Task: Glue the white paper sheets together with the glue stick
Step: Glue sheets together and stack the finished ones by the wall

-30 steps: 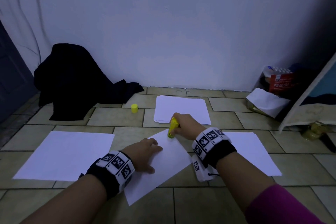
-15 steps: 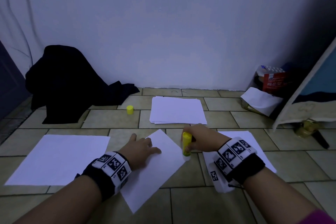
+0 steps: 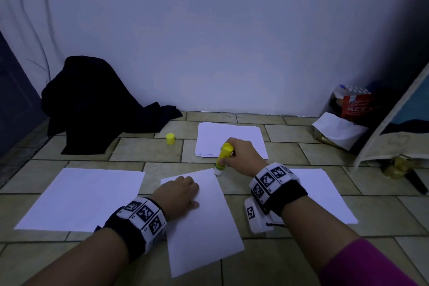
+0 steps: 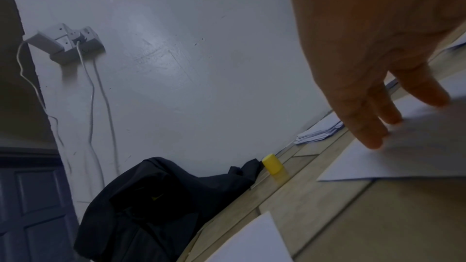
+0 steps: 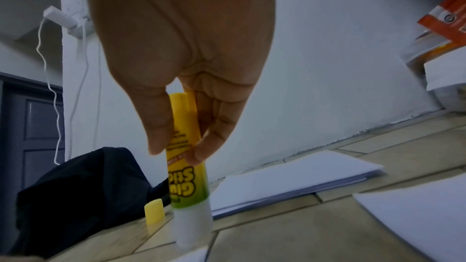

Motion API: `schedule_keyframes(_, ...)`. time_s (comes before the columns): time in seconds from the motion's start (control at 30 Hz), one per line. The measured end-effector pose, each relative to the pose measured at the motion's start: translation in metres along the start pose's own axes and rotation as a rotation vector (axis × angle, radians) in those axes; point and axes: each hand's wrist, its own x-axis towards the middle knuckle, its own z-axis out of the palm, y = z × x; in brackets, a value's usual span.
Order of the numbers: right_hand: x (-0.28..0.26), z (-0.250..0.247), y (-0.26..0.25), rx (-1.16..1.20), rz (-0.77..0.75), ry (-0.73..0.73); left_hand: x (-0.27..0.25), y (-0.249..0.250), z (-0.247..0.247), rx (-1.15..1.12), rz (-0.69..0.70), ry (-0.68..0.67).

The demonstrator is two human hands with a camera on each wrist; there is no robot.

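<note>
Yellow plastic catches the eye first: the glue stick (image 3: 223, 155) stands tip-down in the right hand (image 3: 241, 155), thumb and fingers (image 5: 161, 127) pinched round its barrel, its pale tip meeting the far right corner of the middle sheet (image 3: 204, 220) on the tiled floor (image 3: 148, 148). In the right wrist view the tip is blurred, so whether it touches paper or tile just beside the corner I cannot tell. The left hand (image 3: 178, 195) lies flat on that sheet near its far left corner, fingers straight and pressing it down, gripping nothing.

Another white sheet (image 3: 81, 199) lies on the floor to the left, and a third (image 3: 325, 195) to the right, partly under the right wrist. Beyond the hands a paper stack (image 3: 232, 137) sits near the wall. The yellow cap (image 3: 170, 139) stands upright on a tile left of the stack, close to a heap of black cloth (image 3: 97, 104). A red-labelled package (image 3: 355, 104) sits in the far right corner.
</note>
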Motion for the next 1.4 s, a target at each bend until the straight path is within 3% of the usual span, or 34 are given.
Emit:
schedule_keyframes(0.13,0.011,0.013,-0.006,0.003,-0.009,0.001,0.0,-0.002,-0.003,0.101,-0.038,-0.004)
schedule_keyframes(0.43,0.022,0.047,-0.03,0.068,-0.034,-0.002,0.002,0.001,0.01,-0.005,-0.109,0.001)
schedule_keyframes(0.6,0.021,0.054,-0.035,-0.055,-0.069,-0.087,0.003,-0.005,0.007,0.0,-0.11,-0.008)
schedule_keyframes(1.1,-0.04,-0.025,0.044,-0.205,-0.037,-0.211,0.003,-0.026,0.008,-0.07,-0.056,-0.008)
schedule_keyframes(1.33,-0.043,-0.044,0.053,-0.319,0.013,-0.242,0.001,-0.028,0.008,-0.061,-0.085,-0.023)
schedule_keyframes(1.4,-0.041,-0.05,0.052,-0.264,0.024,-0.182,-0.001,-0.032,0.009,-0.046,-0.085,-0.017)
